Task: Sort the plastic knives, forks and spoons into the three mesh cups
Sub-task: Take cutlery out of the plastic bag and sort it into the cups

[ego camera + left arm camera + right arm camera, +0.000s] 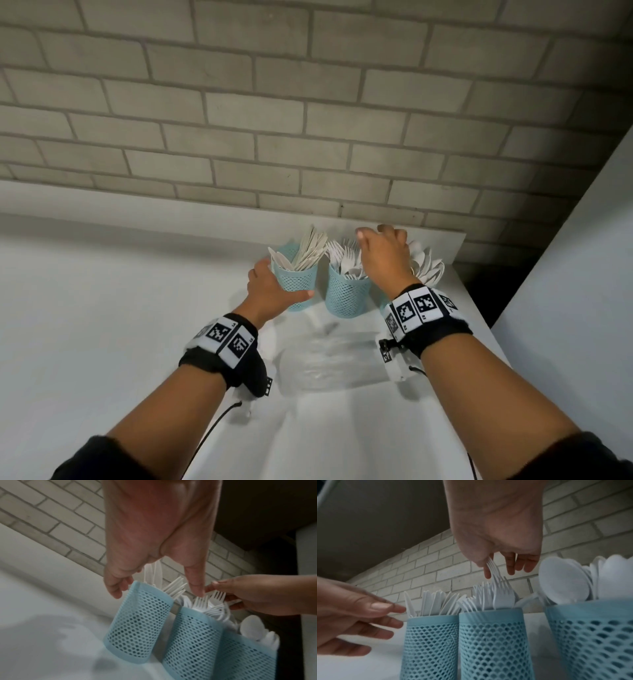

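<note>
Three blue mesh cups in a row on the white surface (pixel 102 308), up around 12 o'clock in the head view, close to the brick wall (pixel 308 120). All three stand upright, w/ the cutlery inside standing handle-down, working ends pointing up and fanned out a bit.

Left cup (pixel 297 286) has the knives (pixel 310 248), long axis leaning toward 1 o'clock. Middle cup (pixel 347 293) has the forks (pixel 342 255), tines up. Right cup (pixel 594 635) is mostly hidden behind the wrist in the head view, but the spoons (pixel 428 265) poke out of it, bowls up, leaning to approx 2 o'clock.

Left hand (pixel 270 291) is wrapped around the left cup at its 9 o'clock side: thumb across the front of the mesh, fingers (pixel 113 586) curled at the far rim. Left wrist view shows a small gap there, so can't tell how firm the grip is.

Right hand (pixel 383 258) is above the middle cup, fingers (pixel 520 563) pointing down and loosely spread. Thumb and forefinger pinch one fork (pixel 494 570) by its tines; it stands near vertical, handle down in among the other forks.

Also a clear plastic bag (pixel 329 363) lying flat on the surface at 6 o'clock from the cups, btw the two wrists.
</note>
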Demonstrator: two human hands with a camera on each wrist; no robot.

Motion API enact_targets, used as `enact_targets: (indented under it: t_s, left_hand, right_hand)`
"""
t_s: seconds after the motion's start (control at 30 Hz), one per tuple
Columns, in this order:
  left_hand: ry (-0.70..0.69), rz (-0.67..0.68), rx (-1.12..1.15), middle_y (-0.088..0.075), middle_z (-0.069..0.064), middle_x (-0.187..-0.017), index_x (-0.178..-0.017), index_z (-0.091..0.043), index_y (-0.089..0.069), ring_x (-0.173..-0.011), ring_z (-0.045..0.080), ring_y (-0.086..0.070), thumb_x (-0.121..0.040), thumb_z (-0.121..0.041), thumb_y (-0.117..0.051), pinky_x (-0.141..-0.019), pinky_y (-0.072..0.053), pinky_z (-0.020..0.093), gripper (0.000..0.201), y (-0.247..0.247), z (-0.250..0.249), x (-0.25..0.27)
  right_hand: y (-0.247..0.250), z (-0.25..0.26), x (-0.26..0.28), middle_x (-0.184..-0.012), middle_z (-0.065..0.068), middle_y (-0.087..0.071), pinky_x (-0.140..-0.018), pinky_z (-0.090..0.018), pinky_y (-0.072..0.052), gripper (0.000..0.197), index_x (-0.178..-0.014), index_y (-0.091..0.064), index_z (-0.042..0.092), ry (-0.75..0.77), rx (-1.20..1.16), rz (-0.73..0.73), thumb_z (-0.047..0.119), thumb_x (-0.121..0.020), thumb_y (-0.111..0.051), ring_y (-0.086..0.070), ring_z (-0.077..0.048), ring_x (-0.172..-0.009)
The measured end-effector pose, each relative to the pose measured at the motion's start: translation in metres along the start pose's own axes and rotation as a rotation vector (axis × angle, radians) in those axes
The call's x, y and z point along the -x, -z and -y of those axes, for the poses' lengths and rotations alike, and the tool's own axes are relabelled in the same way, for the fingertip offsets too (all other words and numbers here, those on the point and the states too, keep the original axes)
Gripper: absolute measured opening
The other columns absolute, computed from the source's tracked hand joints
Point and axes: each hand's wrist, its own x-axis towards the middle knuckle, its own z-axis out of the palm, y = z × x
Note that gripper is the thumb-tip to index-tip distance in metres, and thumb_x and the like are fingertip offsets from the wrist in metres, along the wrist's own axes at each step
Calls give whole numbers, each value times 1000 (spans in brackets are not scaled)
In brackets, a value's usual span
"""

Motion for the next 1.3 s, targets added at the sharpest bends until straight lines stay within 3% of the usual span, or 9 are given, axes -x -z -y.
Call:
enact_targets:
  t_s: [0.13, 0.33, 0.43, 0.67, 0.73, 0.83, 1.0, 1.13, 1.3]
  left_hand:
    - [-35, 26, 53, -23, 7, -147, -145, -11, -7, -137, 25, -28, -34, -51, -90, -113, -31, 45, 145, -4, 3, -24]
    - [-82, 63, 249, -18, 8, -153, -144, -18, 20, -138, 21, -30, -55, -13, -90, -116, -26, 43, 142, -13, 21, -42]
    - [-94, 74, 278, -19, 8, -153, -144, -17, 18, -137, 19, -31, -56, -8, -89, -115, -27, 39, 139, -16, 30, -48]
    - [-110, 63, 303, -41, -1, -132, -147, -13, 4, -123, 15, -45, -39, -29, -90, -106, -37, 31, 144, -20, 37, -59]
    - [-149, 77, 290, -51, -2, -128, -144, -12, -19, -119, 15, -52, -44, -21, -94, -104, -42, 32, 125, -18, 40, -64]
    - [-217, 112, 262, -66, 4, -116, -127, -12, -51, -107, 15, -64, -57, -11, -88, -93, -52, 34, 79, -16, 44, -66]
    - [-208, 137, 310, -62, 1, -107, -127, -2, -45, -90, -2, -63, -77, 12, -67, -77, -50, 13, 57, -17, 47, -65]
    - [-185, 140, 292, -57, 10, -128, -137, -4, -37, -116, 17, -58, -81, -4, -69, -95, -48, 22, 65, -17, 50, -68]
    - [-209, 113, 194, -57, 4, -128, -136, -7, -43, -118, 18, -56, -70, -8, -79, -100, -44, 29, 75, -20, 52, -70]
  right_hand:
    - [-13, 4, -3, -154, -14, -14, -109, -52, -17, 41, -141, -33, 33, -43, 91, 224, 33, -101, -24, -10, -39, -138]
    - [-4, 15, -3, -156, -14, -6, -112, -51, -13, 55, -148, -16, 27, -42, 129, 172, 28, -97, -38, -5, -37, -141]
    - [1, 37, 14, -133, -12, -44, -93, -35, -35, 38, -132, -46, 14, 86, -14, -65, 23, -96, -42, -41, -27, -118]
    - [-26, 63, 28, -68, 0, -50, -46, -19, -36, 25, -75, -53, 8, -61, -346, 475, 28, -90, -58, -46, -11, -55]
    - [-42, 65, 27, -96, -7, -63, -71, -25, -52, 33, -104, -59, 6, -74, -398, 480, 33, -86, -63, -61, -18, -82]
    - [-62, 74, 22, -134, -9, -46, -105, -34, -41, 75, -140, -31, 5, -173, -548, 430, 35, -81, -67, -46, -27, -124]
    - [-78, 93, 13, -148, -20, -25, -115, -42, -25, 111, -146, -9, -3, -247, -491, 340, 53, -71, -70, -25, -34, -139]
    - [-75, 101, 10, -154, -28, 7, -118, -43, 6, 119, -145, 15, -3, -206, -338, 313, 60, -78, -61, 8, -38, -144]
    - [-78, 107, -12, -153, -31, 0, -117, -47, 6, 124, -143, 26, 6, -127, -417, 310, 60, -76, -63, 13, -40, -143]
